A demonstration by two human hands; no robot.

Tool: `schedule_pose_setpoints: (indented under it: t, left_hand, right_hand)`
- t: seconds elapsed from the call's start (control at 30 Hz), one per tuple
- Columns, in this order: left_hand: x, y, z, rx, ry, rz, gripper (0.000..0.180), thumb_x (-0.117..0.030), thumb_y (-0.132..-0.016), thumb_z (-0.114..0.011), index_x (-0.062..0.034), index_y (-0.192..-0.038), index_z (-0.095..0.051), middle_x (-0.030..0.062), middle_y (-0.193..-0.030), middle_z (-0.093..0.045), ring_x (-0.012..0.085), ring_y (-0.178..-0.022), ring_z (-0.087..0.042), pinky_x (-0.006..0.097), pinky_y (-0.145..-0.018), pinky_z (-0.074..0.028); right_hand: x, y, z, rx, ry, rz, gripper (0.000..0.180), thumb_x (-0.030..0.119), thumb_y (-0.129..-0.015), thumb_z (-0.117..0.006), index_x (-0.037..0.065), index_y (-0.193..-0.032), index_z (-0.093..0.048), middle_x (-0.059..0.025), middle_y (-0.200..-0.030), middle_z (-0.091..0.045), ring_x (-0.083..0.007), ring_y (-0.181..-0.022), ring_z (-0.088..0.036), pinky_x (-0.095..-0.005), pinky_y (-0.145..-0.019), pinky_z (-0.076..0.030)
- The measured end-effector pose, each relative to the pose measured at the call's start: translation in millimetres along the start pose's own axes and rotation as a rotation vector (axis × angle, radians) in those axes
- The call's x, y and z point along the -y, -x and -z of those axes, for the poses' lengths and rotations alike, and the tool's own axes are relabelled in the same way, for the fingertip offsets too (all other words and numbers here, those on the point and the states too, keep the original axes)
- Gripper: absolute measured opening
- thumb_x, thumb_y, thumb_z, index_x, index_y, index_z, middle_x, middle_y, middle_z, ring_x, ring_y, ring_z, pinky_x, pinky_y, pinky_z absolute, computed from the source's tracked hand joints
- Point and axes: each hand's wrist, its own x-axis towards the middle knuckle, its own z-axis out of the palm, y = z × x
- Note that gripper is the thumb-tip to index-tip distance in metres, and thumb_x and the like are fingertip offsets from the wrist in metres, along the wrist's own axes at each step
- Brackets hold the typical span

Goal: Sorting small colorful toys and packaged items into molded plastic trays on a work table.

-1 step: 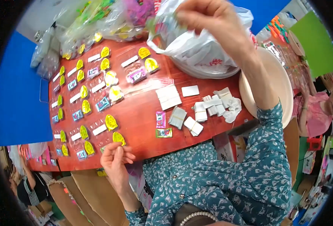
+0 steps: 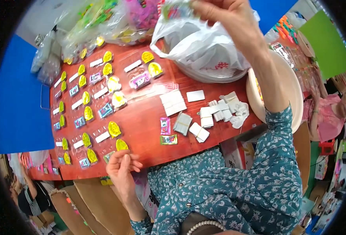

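Pinching green packet [image 2: 177,10] over white plastic bag [image 2: 220,51]: right hand [image 2: 227,13], grip clamped on packet's edge. Left hand [image 2: 123,167] half-curled near yellow piece [image 2: 121,145] by surface's [image 2: 145,131] near edge; cannot tell whether its grip is closed.

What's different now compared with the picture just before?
The right hand has moved slightly toward the top of the picture, with a small greenish packet at its fingertips. Nothing is clearly picked up or let go. The left hand stays by the near edge of the red table; the yellow pieces and white bundles lie as they were.
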Motion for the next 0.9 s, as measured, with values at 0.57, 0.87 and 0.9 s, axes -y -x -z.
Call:
schedule_pose_setpoints:
  t: [0.57, 0.87, 0.9]
  left_hand:
    - [34.3, 12.4, -38.1, 0.123, -0.104, 0.1, 0.013, -0.007, -0.087, -0.05, 0.0039, -0.093, -0.053, 0.0132, -0.08, -0.063, 0.0138, -0.06, -0.058, 0.022, -0.052, -0.045]
    - [63.1, -2.1, -55.9, 0.013, -0.625, -0.372, 0.016, 0.0, -0.077, -0.059, 0.0044, -0.092, -0.058, 0.0104, -0.083, -0.061, 0.0199, -0.073, -0.057, 0.03, -0.065, -0.046]
    - [67.0, -3.1, -50.9, -0.01, -0.79, -0.511, 0.019, 0.0, -0.073, -0.062, 0.0043, -0.092, -0.058, 0.0125, -0.085, -0.06, 0.0247, -0.078, -0.057, 0.033, -0.069, -0.046]
  right_hand:
    - [-178.7, 8.5, 78.9, -0.024, 1.06, -0.087, 0.021, 0.019, -0.077, -0.049, 0.002, -0.088, -0.056, -0.0227, -0.083, -0.057, -0.0386, -0.079, -0.054, -0.0467, -0.068, -0.043]
    - [-44.8, 26.3, 4.1, -0.312, 0.925, 0.369, 0.01, 0.006, -0.078, -0.05, 0.001, -0.078, -0.058, -0.0172, -0.075, -0.056, -0.0348, -0.069, -0.056, -0.0423, -0.059, -0.043]
    - [-21.8, 38.1, -29.3, -0.262, 0.752, 0.384, 0.008, 0.005, -0.076, -0.05, 0.001, -0.075, -0.056, -0.0163, -0.072, -0.054, -0.0338, -0.068, -0.054, -0.0421, -0.061, -0.042]
